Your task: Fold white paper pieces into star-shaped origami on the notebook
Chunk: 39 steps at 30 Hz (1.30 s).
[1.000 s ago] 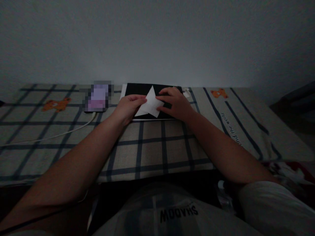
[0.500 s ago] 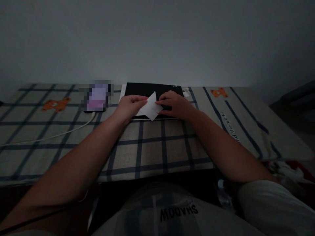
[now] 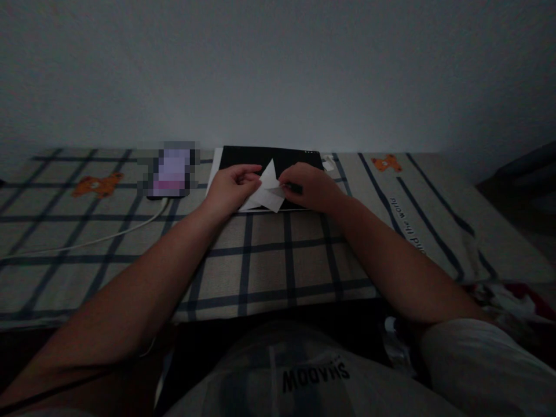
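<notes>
item: white folded paper (image 3: 267,188), pointed at the top, partly creased. location: over the near edge of a flat black board (image 3: 269,159), at the far middle of the checked cloth (image 3: 260,260). the paper sits directly between the two hands, its tip rising between the fingertips.

left hand (image 3: 228,188): at the paper's left edge, fingers curled in, thumb and fingertips pinching the sheet. forearm runs back toward the body across the cloth.

right hand (image 3: 308,186): at the paper's right edge, fingers bent down and closed on the sheet. knuckles cover part of the black board behind.

hands, relation: close together, nearly meeting over the paper, each gripping its own side.

surroundings: a phone (image 3: 171,174), screen blurred, lies left of the board, near the left hand but apart from it; a white cable (image 3: 108,234) runs from it toward the left edge of the cloth. orange bear prints (image 3: 98,185) show on the cloth at left, and another at far right. a small white object (image 3: 329,164) lies just past the board's right corner; too small to identify. plain pale wall (image 3: 278,69) behind. lighting dim.
</notes>
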Each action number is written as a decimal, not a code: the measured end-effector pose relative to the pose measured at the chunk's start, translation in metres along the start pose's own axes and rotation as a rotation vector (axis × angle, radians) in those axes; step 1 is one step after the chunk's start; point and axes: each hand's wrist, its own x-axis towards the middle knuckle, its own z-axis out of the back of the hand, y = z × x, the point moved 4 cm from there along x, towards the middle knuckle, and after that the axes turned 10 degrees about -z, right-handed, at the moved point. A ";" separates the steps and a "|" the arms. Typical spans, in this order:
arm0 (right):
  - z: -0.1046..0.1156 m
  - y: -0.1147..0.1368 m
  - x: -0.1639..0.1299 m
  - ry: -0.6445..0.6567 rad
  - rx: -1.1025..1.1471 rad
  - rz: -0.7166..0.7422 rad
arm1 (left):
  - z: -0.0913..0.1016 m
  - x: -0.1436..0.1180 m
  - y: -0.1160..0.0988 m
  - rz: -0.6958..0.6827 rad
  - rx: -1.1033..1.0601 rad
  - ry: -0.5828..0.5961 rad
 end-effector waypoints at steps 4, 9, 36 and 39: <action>-0.005 0.002 0.000 -0.012 -0.016 0.008 | -0.001 0.002 0.005 -0.063 0.012 0.028; -0.008 0.002 0.000 -0.023 0.024 0.048 | -0.004 0.000 0.007 -0.010 -0.061 0.025; 0.001 0.011 0.002 -0.081 -0.031 -0.148 | -0.016 -0.012 -0.004 0.063 -0.116 0.096; 0.002 0.012 0.002 -0.113 0.047 -0.128 | -0.017 -0.013 -0.004 0.068 -0.136 0.092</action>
